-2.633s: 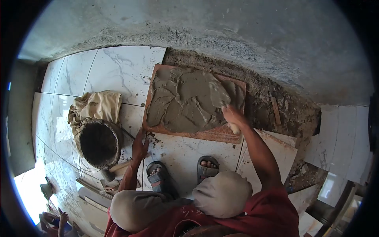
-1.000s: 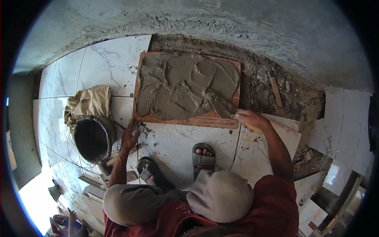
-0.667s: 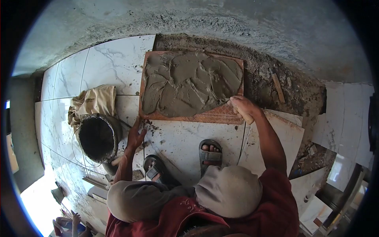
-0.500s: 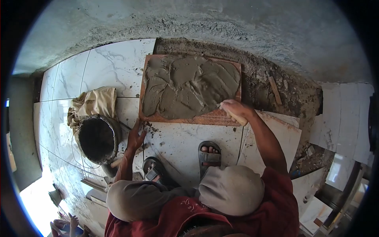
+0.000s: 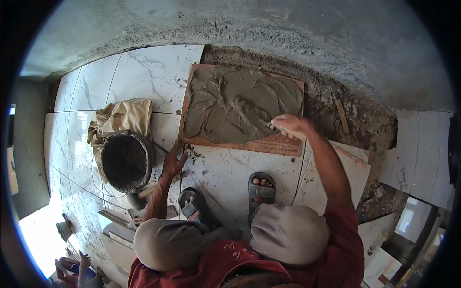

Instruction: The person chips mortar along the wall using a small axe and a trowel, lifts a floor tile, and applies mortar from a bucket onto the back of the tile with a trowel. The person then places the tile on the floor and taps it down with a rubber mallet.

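Grey wet mortar (image 5: 225, 105) covers most of the reddish-brown back of a rectangular tile (image 5: 283, 144), whose near edge stays bare. My right hand (image 5: 293, 126) grips the wooden handle of a trowel (image 5: 297, 135) over the tile's near right part; the blade is hard to tell from the mortar. At the tile's near left corner, my left hand (image 5: 173, 161) has its fingers apart, with fingertips at the edge. Left of that hand stands a dark bucket (image 5: 126, 161), and a beige cloth (image 5: 127, 116) lies behind it.
White marbled tiles (image 5: 144, 77) cover the floor. A strip of rough soil (image 5: 326, 105) with a wood piece (image 5: 342, 116) runs along the grey wall (image 5: 230, 19). A hammer (image 5: 139, 198) lies by the bucket, and loose tiles (image 5: 331, 180) lie at right. Another person (image 5: 79, 271) is at lower left.
The trowel has moved from the mortar's far right part to its near right part, reworking the ridges. My left hand stays at the tile's corner. The whole view has shifted slightly.
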Available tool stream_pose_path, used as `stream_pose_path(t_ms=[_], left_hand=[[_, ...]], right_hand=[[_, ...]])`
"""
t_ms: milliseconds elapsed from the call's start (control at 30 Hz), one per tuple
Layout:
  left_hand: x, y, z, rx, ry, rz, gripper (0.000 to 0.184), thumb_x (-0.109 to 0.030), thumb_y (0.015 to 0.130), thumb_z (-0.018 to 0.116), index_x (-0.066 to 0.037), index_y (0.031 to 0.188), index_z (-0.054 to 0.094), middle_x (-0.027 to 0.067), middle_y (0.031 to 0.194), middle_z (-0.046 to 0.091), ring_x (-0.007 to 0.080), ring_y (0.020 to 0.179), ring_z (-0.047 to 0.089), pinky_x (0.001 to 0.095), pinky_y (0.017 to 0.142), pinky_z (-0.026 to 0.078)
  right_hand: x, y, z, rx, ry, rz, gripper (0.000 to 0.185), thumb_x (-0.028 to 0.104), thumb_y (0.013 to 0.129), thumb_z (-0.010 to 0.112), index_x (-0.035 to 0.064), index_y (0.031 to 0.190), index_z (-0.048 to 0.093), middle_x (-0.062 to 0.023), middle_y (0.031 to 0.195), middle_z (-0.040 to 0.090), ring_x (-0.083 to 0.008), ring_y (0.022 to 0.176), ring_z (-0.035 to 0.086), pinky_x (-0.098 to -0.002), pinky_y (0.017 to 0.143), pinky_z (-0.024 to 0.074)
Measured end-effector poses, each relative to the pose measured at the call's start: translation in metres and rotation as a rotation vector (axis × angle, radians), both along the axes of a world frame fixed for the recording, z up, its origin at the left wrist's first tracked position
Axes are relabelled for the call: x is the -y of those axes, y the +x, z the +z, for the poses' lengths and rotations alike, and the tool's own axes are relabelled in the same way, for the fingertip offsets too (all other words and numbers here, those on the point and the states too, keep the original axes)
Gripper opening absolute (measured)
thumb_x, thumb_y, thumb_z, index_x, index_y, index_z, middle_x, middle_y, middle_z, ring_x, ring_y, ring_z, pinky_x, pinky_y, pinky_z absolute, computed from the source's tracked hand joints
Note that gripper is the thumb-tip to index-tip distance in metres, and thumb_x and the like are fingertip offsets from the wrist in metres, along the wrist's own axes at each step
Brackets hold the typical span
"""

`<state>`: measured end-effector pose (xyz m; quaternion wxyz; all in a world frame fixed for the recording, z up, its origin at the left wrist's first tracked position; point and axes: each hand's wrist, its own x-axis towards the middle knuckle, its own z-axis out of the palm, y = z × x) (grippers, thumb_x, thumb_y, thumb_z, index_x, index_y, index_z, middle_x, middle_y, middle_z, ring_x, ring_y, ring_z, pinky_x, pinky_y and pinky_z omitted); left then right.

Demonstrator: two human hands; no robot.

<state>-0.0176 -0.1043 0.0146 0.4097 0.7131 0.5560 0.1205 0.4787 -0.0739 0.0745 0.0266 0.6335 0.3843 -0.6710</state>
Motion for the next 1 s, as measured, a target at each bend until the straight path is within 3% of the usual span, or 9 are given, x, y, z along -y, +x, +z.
stream_pose_path(t_ms=[67,233,300,333,433,500,833,933,1000], left_hand=[[0.001,0.000,0.002,0.017,-0.016,0.005,0.073,-0.020,0.083,0.059,0.008,0.142,0.026,0.0287,0.140,0.039,0.0362,0.133,0.037,0.0368,0.109,0.029],[0.001,0.004,0.001,0.116,-0.021,0.026,0.072,-0.020,0.084,0.058,0.009,0.141,0.026,0.0290,0.140,0.040,0.0359,0.133,0.037,0.0365,0.109,0.028],[0.000,0.006,0.009,0.075,-0.038,0.023,0.070,-0.020,0.085,0.057,0.009,0.141,0.026,0.0294,0.140,0.039,0.0358,0.134,0.036,0.0365,0.109,0.028],[0.001,0.006,0.007,0.081,-0.042,0.022,0.070,-0.020,0.085,0.057,0.009,0.141,0.026,0.0294,0.140,0.039,0.0358,0.134,0.036,0.0365,0.109,0.028],[0.001,0.001,0.002,-0.002,0.004,-0.017,0.070,-0.021,0.086,0.057,0.009,0.141,0.026,0.0300,0.140,0.039,0.0363,0.134,0.035,0.0366,0.109,0.028],[0.000,0.001,0.000,0.034,0.006,-0.006,0.071,-0.022,0.085,0.058,0.009,0.141,0.026,0.0306,0.140,0.038,0.0371,0.134,0.036,0.0367,0.109,0.028],[-0.001,0.003,0.006,-0.014,-0.035,0.000,0.072,-0.023,0.084,0.057,0.006,0.143,0.027,0.0278,0.141,0.039,0.0346,0.134,0.037,0.0372,0.109,0.030],[-0.002,0.002,0.005,-0.009,-0.024,-0.006,0.071,-0.023,0.085,0.056,0.006,0.143,0.027,0.0283,0.141,0.039,0.0350,0.134,0.037,0.0370,0.109,0.029],[-0.001,0.002,0.006,0.002,-0.028,-0.001,0.071,-0.023,0.085,0.056,0.006,0.143,0.027,0.0291,0.141,0.038,0.0352,0.134,0.035,0.0369,0.110,0.029]], right_hand=[[-0.012,-0.002,0.012,0.091,-0.003,0.335,0.055,0.052,0.087,0.051,0.0123,0.124,0.056,-0.0080,0.074,0.055,-0.0168,0.055,0.053,-0.0358,0.050,0.0466],[-0.001,0.040,0.029,0.251,-0.015,0.550,0.056,0.049,0.087,0.051,0.0126,0.129,0.053,-0.0083,0.081,0.061,-0.0196,0.059,0.057,-0.0374,0.057,0.0495],[0.013,0.069,0.023,0.273,0.178,0.621,0.052,0.049,0.089,0.049,0.0107,0.123,0.057,-0.0077,0.084,0.061,-0.0201,0.062,0.058,-0.0381,0.055,0.0480],[0.023,0.075,0.023,0.277,0.171,0.622,0.052,0.049,0.089,0.049,0.0107,0.123,0.057,-0.0077,0.084,0.061,-0.0201,0.062,0.058,-0.0381,0.055,0.0480],[0.049,0.087,0.019,0.332,0.243,0.168,0.048,0.049,0.093,0.049,0.0068,0.114,0.060,-0.0079,0.076,0.057,-0.0161,0.064,0.057,-0.0340,0.049,0.0473],[0.062,0.090,0.010,0.162,0.026,-0.034,0.052,0.052,0.092,0.050,0.0049,0.112,0.060,-0.0064,0.071,0.053,-0.0148,0.061,0.054,-0.0321,0.047,0.0449],[0.075,0.100,0.017,0.250,-0.065,0.198,0.053,0.054,0.089,0.052,0.0073,0.111,0.061,-0.0066,0.068,0.053,-0.0146,0.061,0.054,-0.0331,0.048,0.0450],[0.085,0.112,0.011,0.204,0.044,0.300,0.051,0.052,0.089,0.053,0.0062,0.110,0.061,-0.0074,0.070,0.055,-0.0153,0.062,0.055,-0.0343,0.050,0.0461],[0.098,0.128,-0.013,0.217,0.574,0.499,0.047,0.048,0.091,0.052,0.0062,0.110,0.061,-0.0067,0.070,0.054,-0.0156,0.061,0.054,-0.0345,0.052,0.0466]])
